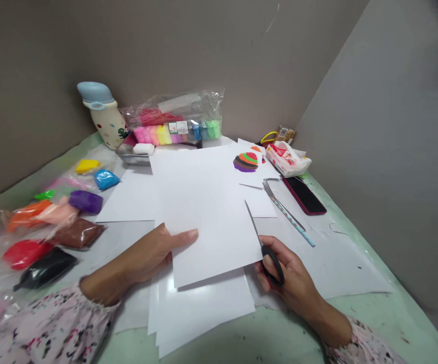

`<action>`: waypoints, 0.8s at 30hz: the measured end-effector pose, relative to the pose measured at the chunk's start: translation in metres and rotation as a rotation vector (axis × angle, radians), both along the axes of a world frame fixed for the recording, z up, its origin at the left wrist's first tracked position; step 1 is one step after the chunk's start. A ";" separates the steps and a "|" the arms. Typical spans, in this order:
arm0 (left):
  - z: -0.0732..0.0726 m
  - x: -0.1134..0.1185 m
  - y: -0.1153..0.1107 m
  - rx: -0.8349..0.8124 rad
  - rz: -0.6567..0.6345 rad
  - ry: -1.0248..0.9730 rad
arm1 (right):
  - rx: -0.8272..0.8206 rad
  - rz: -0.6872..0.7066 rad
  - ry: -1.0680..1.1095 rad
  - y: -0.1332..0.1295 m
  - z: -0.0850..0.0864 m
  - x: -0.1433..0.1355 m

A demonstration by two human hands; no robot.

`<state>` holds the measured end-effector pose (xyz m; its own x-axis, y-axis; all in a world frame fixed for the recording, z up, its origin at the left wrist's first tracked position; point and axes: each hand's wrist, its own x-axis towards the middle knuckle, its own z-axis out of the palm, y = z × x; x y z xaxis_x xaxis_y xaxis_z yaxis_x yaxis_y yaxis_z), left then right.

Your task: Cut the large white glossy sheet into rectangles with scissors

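My left hand (158, 253) pinches the left edge of a white sheet of paper (207, 212), thumb on top and fingers underneath. The sheet is lifted over other white sheets (207, 313) lying on the table. At its right edge, my right hand (287, 275) is closed round the black handles of a pair of scissors (273, 265). One thin blade points up and away along the paper; the other blade is hidden. Beyond the sheet lies a paper piece with a striped, coloured clay shape (246, 162).
Several bags of coloured clay, including a black one (46, 268), lie at left. A bottle (107, 119), a metal tray (133, 156) and a clear bag of clay (177, 126) stand behind. At right are a fork (279, 205), phone (304, 194) and tissue pack (287, 159).
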<state>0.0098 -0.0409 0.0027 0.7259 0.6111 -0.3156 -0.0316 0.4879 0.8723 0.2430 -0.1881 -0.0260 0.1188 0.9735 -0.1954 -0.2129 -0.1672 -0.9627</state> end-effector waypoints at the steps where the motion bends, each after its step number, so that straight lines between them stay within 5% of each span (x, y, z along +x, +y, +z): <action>1: 0.000 0.000 0.000 0.002 -0.007 0.001 | 0.004 -0.003 0.001 0.000 0.000 0.000; 15: -0.003 -0.002 0.001 0.017 -0.041 -0.002 | 0.003 -0.012 0.023 -0.001 0.002 -0.001; 24: 0.011 -0.005 0.005 -0.127 0.139 -0.113 | 0.020 -0.026 0.062 -0.002 -0.008 0.002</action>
<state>0.0049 -0.0362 0.0138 0.6723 0.6685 -0.3180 -0.2001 0.5777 0.7913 0.2450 -0.1896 -0.0336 0.1321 0.9740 -0.1842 -0.2766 -0.1422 -0.9504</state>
